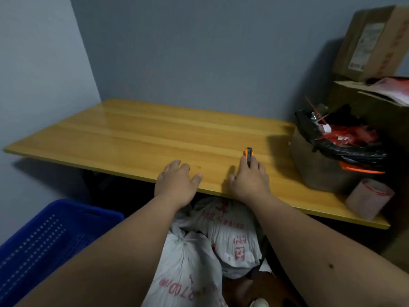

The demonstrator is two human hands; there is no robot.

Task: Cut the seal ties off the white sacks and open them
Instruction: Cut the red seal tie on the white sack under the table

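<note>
From the head camera, the right hand [247,181] lies on the wooden table [132,138] with its fingers over the orange cutter [248,154]. The cutter's long axis runs toward 12 o'clock, and its tip sticks out beyond the fingers. Whether the fingers really close around it I cannot tell. The left hand [177,182] rests flat and spread on the table edge, holding nothing. The white sacks [230,235] lie on the floor under the table edge, toward 6 o'clock from both hands, between the forearms. A knotted neck points up at the nearer sack, closer to the left arm. At 3 o'clock the lined bin [336,156] holds red ties.
</note>
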